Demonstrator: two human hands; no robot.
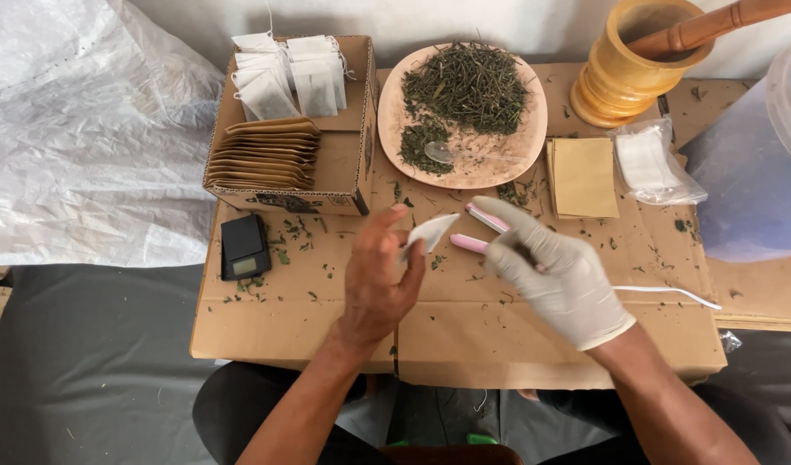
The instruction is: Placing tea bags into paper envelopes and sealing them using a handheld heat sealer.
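Scales [245, 246], small and black, sat at the left of the cardboard-covered desk [464, 336], and behind them an open cardboard box [344, 155] already held a row of filled white tea bags [288, 77] and a stack of brown envelopes [266, 153], so a good share of the work looked done; the bare left hand [378, 275] pinched one more white tea bag [430, 231] by its edge, held above the desk just beside the pink sealer [486, 231]. Gloved, the right hand [555, 271] lay with fingers loosely curled on that sealer, whether gripping it I cannot tell; the plate [533, 138] of dried leaves [469, 86], loose brown envelopes [583, 176] and a packet of empty bags [650, 162] suggested plenty remained.
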